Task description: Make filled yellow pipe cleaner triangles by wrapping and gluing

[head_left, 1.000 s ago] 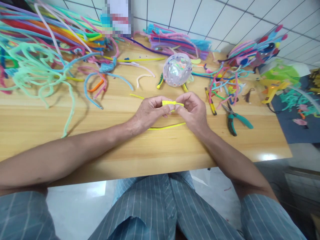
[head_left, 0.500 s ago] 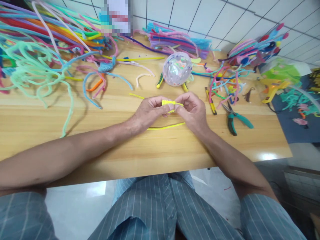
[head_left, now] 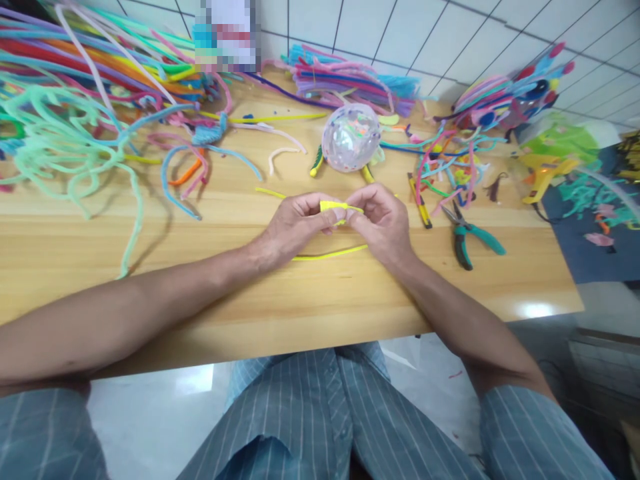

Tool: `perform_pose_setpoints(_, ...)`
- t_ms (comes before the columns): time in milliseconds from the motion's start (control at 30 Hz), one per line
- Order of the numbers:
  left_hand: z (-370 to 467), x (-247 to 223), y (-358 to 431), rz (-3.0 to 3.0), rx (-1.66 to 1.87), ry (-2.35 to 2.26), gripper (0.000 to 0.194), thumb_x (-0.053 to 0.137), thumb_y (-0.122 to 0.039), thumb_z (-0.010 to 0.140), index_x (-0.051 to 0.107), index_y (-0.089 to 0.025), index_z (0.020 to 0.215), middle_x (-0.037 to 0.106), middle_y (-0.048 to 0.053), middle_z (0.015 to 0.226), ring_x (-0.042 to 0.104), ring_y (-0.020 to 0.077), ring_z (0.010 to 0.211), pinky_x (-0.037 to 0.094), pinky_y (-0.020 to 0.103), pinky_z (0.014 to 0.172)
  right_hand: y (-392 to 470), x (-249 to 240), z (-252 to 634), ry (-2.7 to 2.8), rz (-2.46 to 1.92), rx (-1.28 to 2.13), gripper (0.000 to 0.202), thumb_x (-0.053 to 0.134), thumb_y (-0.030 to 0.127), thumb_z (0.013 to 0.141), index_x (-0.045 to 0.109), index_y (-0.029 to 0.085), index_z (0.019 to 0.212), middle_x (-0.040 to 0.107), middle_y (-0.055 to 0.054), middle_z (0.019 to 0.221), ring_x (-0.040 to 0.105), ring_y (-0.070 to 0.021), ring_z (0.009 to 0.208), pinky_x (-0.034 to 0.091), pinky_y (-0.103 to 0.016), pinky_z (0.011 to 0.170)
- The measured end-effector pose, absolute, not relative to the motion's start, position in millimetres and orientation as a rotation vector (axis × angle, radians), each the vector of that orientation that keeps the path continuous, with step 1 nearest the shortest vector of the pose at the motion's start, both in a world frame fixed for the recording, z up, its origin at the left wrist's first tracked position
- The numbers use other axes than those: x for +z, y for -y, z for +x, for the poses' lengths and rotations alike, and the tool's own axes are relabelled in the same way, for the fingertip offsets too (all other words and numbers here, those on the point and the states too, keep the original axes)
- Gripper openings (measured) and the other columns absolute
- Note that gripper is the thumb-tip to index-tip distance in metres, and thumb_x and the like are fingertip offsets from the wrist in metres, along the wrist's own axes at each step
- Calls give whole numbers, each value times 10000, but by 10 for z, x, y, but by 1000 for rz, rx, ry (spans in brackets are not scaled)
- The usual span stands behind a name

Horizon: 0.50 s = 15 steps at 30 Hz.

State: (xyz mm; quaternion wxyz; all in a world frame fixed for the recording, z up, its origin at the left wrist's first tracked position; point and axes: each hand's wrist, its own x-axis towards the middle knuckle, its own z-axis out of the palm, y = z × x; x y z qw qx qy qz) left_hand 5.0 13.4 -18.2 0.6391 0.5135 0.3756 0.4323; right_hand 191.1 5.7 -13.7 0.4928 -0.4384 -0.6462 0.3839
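Observation:
Between my two hands, above the middle of the table, is a small yellow fuzzy piece (head_left: 329, 206). My left hand (head_left: 300, 222) pinches its left part between thumb and fingers. From the right, my right hand (head_left: 383, 217) pinches the other end, the two thumbs nearly touching. A yellow pipe cleaner (head_left: 330, 255) lies on the wood just below the hands, and the end of another yellow strip (head_left: 270, 193) shows left of them. Behind the hands sits a clear round container (head_left: 351, 138) with colourful bits.
Pliers (head_left: 463, 235) and a yellow cutter (head_left: 419, 200) lie to the right, near a yellow glue gun (head_left: 545, 175). Tangled green pipe cleaners (head_left: 75, 143) cover the left. Bundles (head_left: 350, 83) line the tiled wall. The table's front edge (head_left: 300, 353) is close to my body.
The view has shifted very slightly, so the objects appear a little further left. Both hands keep the same pinch on the yellow piece.

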Motion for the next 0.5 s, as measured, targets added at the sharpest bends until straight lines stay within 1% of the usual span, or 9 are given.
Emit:
perform_pose_setpoints(100,45,-165,-124,1179,983,-869,318,879,-487,768,797,-186,826,721,12,763,602,138,713,499,268,741,-60,-142,1916,1596,-1087,910,151,769,309,846,646,228,878,637,44,775,584,-117,685,473,-276,655)
perform_pose_setpoints(167,43,-142,-115,1182,980,-885,301,870,-474,774,792,-186,816,721,11,760,607,140,714,500,268,739,-60,-145,1918,1623,-1113,906,188,776,364,855,648,229,883,644,38,788,590,-122,702,483,-280,665)
perform_pose_setpoints(300,39,-132,-115,1164,1001,-962,261,871,-442,777,780,-198,791,709,0,730,605,136,688,496,266,717,-75,-72,1933,1705,-1147,883,253,745,462,897,668,234,972,695,8,896,638,-143,792,542,-305,745)
perform_pose_setpoints(400,40,-165,-135,1146,1020,-981,278,909,-451,738,775,-212,785,704,-7,710,596,139,663,496,273,698,-85,133,2026,1816,-1200,735,268,761,446,892,685,252,1060,736,-18,1037,676,-172,897,580,-352,850)
perform_pose_setpoints(500,41,-177,-138,1164,1009,-987,291,927,-453,717,789,-214,808,704,-6,701,591,143,649,486,275,683,-19,401,2297,1956,-1286,524,262,788,420,872,714,269,1074,759,-35,1080,695,-220,969,586,-416,925)
